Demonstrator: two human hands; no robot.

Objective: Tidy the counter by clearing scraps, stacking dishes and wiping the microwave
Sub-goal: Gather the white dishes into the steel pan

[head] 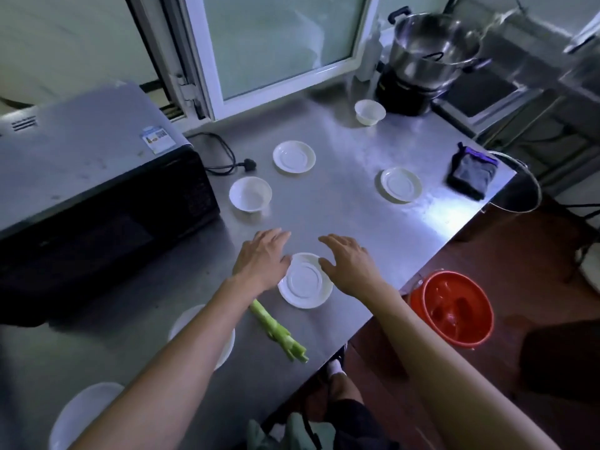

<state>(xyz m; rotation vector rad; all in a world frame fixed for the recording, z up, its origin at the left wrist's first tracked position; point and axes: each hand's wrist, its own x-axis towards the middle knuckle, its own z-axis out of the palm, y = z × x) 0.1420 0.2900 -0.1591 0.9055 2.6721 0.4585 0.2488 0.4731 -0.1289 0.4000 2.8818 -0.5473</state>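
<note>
While the green stalk scrap (278, 332) lay near the counter's (341, 203) front edge, the left hand (259, 259) and right hand (349, 263) hovered with fingers straight and loosely spread on either side of the nearest saucer (305, 280), holding nothing; that saucer looked light, stiff, glazed and breakable, best pinched at opposite rim edges. Farther off sat a bowl (250, 193), two more saucers (294, 156) (401, 184), a folded cloth (472, 177); the microwave (91, 177) stood left.
</note>
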